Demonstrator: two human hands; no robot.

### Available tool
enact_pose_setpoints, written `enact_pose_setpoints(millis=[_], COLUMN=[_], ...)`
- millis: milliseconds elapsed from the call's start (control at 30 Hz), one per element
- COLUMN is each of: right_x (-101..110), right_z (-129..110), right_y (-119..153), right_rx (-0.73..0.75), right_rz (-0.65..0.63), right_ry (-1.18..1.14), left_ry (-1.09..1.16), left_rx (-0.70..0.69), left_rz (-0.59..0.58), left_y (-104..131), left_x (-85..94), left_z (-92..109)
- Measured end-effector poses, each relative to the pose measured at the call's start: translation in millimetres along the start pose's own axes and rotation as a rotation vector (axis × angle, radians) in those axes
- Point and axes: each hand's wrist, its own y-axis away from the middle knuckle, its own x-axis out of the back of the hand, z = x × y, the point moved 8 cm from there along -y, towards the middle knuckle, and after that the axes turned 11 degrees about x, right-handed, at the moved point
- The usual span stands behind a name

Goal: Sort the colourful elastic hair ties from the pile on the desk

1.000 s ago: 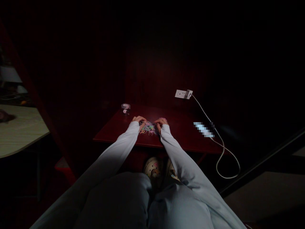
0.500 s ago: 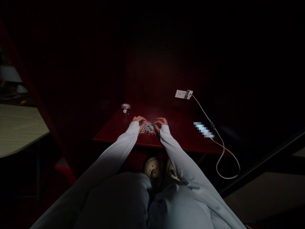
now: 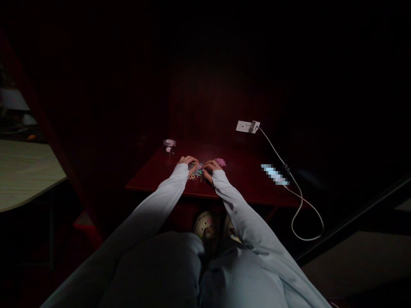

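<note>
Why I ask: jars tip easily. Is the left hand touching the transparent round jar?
Apart: head view shows dark red tabletop between left hand and jar.

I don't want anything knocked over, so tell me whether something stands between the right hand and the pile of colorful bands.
Nothing visible does. The right hand is at the right edge of the pile. The pink bunch lies on the hand's other side, and the jar stands back to the left.

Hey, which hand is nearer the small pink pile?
Right: the right hand is just left of the pink pile; the left hand is farther left, at the multicolored pile.
</note>
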Motion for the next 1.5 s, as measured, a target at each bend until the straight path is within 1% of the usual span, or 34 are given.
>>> enact_pose_setpoints(millis=[100,200,367,600,733,900,1100,1300,1400,1500], right_x=[-1,-4,-4,-11,-10,-6,-1,5,6,4], right_z=[-1,1,5,21,23,22,23,28,33,36], right_y=[0,1,4,8,6,5,4,8,10,11], right_rx=[0.005,-0.022,-0.076,-0.186,-0.165,-0.135,-0.167,-0.235,-0.262,-0.278], right_rz=[-0.042,-0.097,-0.131,-0.198,-0.171,-0.104,-0.038,0.042,0.071,0.06], right_ry=[0.014,0.076,0.183,0.185,0.132,0.06,0.043,0.004,0.0,0.023], left_ry=[-0.004,0.002,0.014,0.039,0.127,0.252,0.343,0.343,0.324,0.289], left_rx=[-0.01,-0.02,-0.056,0.028,0.077,0.073,0.121,0.186,0.161,0.078], left_rz=[0.0,0.002,-0.042,-0.059,-0.061,-0.059,-0.03,-0.012,-0.021,0.019], left_y=[0,0,-2,-5,-5,-7,-6,-6,-7,-7], left_x=[-0.2,-2.5,-11.1,-15.5,-14.7,-14.8,-11.3,-10.9,-12.6,-9.3], left_z=[0,-1,-3,-13,-18,-17,-18,-26,-26,-21])
